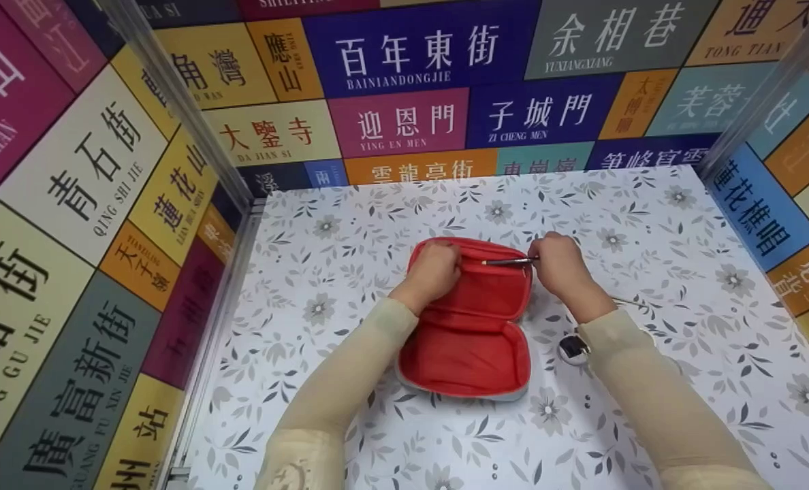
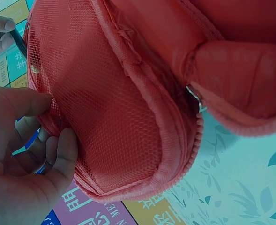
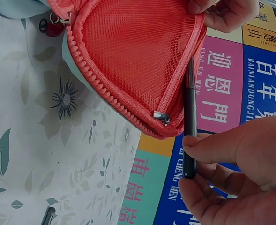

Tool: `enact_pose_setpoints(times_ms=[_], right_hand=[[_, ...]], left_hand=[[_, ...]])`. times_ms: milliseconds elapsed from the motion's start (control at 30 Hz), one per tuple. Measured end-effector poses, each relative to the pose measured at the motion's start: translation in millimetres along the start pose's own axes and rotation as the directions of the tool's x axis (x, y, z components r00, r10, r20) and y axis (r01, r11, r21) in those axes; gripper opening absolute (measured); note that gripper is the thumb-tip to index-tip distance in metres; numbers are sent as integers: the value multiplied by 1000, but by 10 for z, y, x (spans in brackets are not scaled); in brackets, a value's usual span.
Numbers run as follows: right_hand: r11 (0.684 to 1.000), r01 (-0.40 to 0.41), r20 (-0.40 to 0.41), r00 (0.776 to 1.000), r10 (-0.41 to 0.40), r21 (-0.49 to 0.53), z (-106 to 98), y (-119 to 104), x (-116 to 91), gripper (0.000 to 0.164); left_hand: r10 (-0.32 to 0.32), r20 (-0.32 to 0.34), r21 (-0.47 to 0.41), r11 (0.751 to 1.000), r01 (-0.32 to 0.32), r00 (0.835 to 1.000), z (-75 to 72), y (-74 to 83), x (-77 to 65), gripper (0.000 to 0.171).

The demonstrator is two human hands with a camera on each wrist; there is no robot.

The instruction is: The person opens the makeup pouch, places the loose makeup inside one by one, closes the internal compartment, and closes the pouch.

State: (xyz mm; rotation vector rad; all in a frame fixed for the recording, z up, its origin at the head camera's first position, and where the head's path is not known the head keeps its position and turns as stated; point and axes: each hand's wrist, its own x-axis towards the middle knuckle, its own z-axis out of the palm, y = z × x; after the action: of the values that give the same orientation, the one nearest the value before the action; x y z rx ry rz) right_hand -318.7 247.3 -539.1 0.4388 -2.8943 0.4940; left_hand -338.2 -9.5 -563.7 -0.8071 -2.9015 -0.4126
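Note:
A red-lined zip case (image 1: 462,361) lies unfolded on the table, its lid raised at the far side with a mesh pocket (image 2: 100,103) inside. My left hand (image 1: 435,269) pinches the pocket's edge between thumb and fingers. Between thumb and fingertips of my right hand (image 1: 560,265) is a slim black stick with a pale tip (image 3: 190,117), like a pen or small brush. Its tip shows through the mesh in the left wrist view, so it seems inside the pocket opening. A metal zip pull (image 3: 161,116) hangs at the pocket's corner.
Beside the right sleeve lies a small round white object with a black top (image 1: 573,348). A thin stick (image 1: 628,301) lies past the right wrist, partly hidden. Patterned panels with lettering (image 1: 404,54) wall the flowered table (image 1: 323,354) at the back and sides.

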Motion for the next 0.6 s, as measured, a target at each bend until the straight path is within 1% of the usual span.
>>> enact_pose_setpoints(times_ms=[233,433,600], right_hand=[[1000,24,-19,1000,-23,20,31,-22,42,11],[996,72,-11,997,-72,53,73,-31,60,10],[992,100,11,995,-101,78,110,-24,78,17]], left_hand=[[-1,4,-6,1000,1,1000,-6,8,-1,8],[1,7,-11,1000,-1,1000,-5,0,3,8],[-3,5,-11,1000,4,1000,-11,-2,-5,10]])
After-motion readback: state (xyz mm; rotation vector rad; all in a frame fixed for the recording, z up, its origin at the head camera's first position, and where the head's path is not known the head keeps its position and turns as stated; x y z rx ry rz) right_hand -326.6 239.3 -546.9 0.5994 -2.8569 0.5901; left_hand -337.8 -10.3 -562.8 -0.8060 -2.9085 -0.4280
